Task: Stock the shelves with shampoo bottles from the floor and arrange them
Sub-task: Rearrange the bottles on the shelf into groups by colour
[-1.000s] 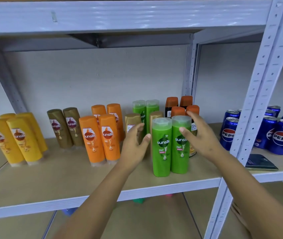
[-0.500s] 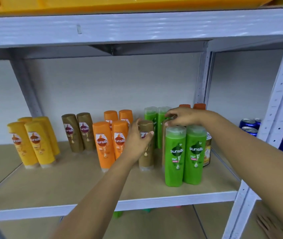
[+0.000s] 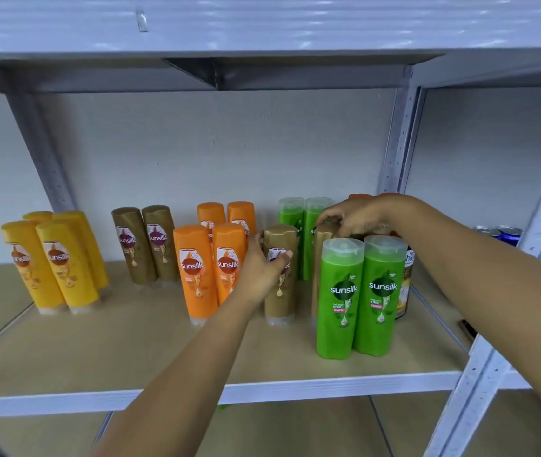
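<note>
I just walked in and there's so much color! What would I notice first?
Probably the two bright green bottles at the shelf's front right. Next, the left hand gripping a brown bottle mid-shelf, and the right hand atop another brown bottle behind the green pair.

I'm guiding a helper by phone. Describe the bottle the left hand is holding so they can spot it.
On the tan shelf board, go right past the yellow, brown and orange groups. Between the orange bottles and the front green pair stands one gold-brown bottle, gripped by the left hand. It stands alone at the front.
</note>
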The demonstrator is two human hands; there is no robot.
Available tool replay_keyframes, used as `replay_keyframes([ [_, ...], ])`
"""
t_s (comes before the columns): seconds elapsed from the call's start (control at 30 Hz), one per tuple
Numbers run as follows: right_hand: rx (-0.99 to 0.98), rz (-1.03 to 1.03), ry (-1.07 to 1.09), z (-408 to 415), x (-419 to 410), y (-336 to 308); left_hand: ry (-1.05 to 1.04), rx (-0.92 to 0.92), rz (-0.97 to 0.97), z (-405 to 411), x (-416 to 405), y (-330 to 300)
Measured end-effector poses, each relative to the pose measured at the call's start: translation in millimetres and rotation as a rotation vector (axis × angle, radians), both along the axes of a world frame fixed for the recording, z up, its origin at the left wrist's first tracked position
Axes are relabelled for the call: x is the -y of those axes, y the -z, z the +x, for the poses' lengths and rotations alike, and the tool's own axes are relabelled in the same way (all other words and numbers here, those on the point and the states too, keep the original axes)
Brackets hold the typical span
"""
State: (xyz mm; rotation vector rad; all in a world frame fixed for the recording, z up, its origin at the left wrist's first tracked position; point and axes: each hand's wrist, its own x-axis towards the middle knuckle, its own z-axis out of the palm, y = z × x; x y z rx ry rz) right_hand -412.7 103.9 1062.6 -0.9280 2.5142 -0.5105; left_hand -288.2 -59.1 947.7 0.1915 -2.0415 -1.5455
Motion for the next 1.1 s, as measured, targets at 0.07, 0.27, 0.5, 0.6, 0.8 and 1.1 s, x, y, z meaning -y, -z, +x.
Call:
replay_keyframes([
  [0.07,-0.041,0.025,-0.021,0.7,1.8,1.5,0.000,0.018,0.008,-0.7,-0.3,1.7],
  [0.27,-0.157,0.010,-0.059,-0.5,1.5,2.7,-0.019,0.056,0.034,-3.0,1.9,3.2],
  [0.5,-0.066,-0.292,-0.030,10.7,-1.2,-6.8,0.017,0.053,-0.002,12.8,7.3,2.9],
  [0.6,0.017,-0.472,0.008,24.2,2.4,-16.5,0.009,0.021,-0.001,26.2,7.8,-2.8],
  [0.8,0.030,-0.718,0.053,55.4,16.7,-31.3,0.009,-0.060,-0.005,59.5,15.8,-23.7],
  [1.1,-0.039,-0.913,0.051,126.5,31.4,-26.5,-0.024,-0.116,-0.017,116.5,56.8,-42.4],
])
